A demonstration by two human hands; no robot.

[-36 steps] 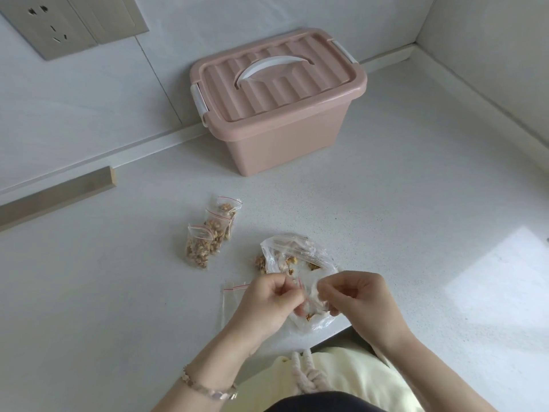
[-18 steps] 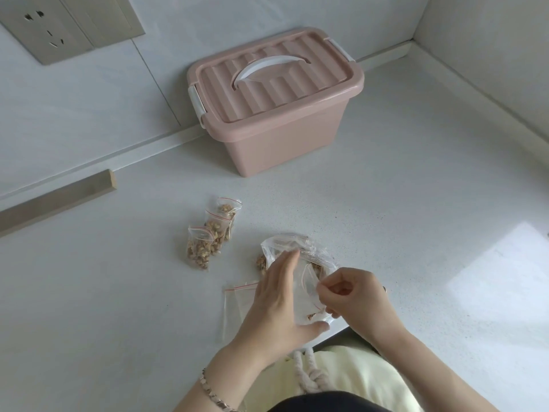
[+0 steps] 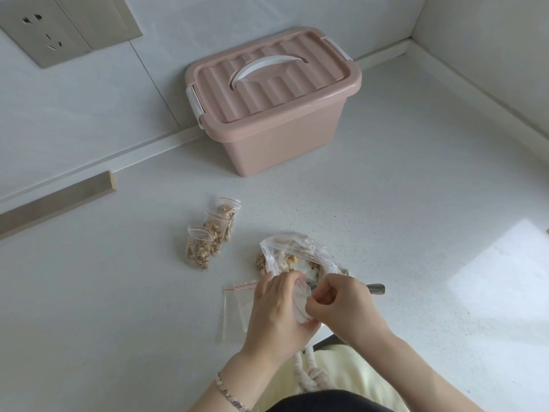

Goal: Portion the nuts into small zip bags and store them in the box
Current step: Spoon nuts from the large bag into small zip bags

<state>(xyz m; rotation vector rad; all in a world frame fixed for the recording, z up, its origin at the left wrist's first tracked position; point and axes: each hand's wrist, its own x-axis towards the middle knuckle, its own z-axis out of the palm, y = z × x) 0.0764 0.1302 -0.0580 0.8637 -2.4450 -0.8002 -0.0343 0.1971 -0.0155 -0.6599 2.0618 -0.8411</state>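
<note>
Currently both hands are working at the near edge of the white speckled countertop [image 3: 386,233]. The left hand [image 3: 276,313] is cupping a small clear zip bag with a red zip line [image 3: 300,303], fingers curling round it; the right hand [image 3: 344,307] is pinching the red-lined mouth edge of that bag between thumb and forefinger, other fingers curling inward. Whether the held bag is carrying anything cannot be told.

A metal spoon handle [image 3: 375,288] is sticking out from behind the right hand; whether that hand is gripping it cannot be told.

Just beyond the hands, a large crumpled clear plastic bag [image 3: 292,251] is lying open on the countertop with brown nut pieces [image 3: 261,261] showing inside it.

Three small filled zip bags [image 3: 208,236] are lying in an overlapping row to the left of the large bag and apart from it. Each is showing a red zip line as its only marking, and each is holding nut pieces.

A few flat empty zip bags [image 3: 234,307] are lying just left of the left hand, partly under it, also red-lined.

A dusty-pink plastic storage box [image 3: 282,138] is standing at the back against the wall, well apart from the bags. Its ribbed pink lid [image 3: 312,75] is sitting closed, a white handle [image 3: 264,66] is lying flat in the lid, and a white latch [image 3: 194,104] is showing at the left end.

A grey wall socket plate [image 3: 44,31] is showing at upper left; a tan strip [image 3: 59,199] is running along the wall base on the left. A link bracelet [image 3: 227,392] is sitting on the left wrist.
</note>
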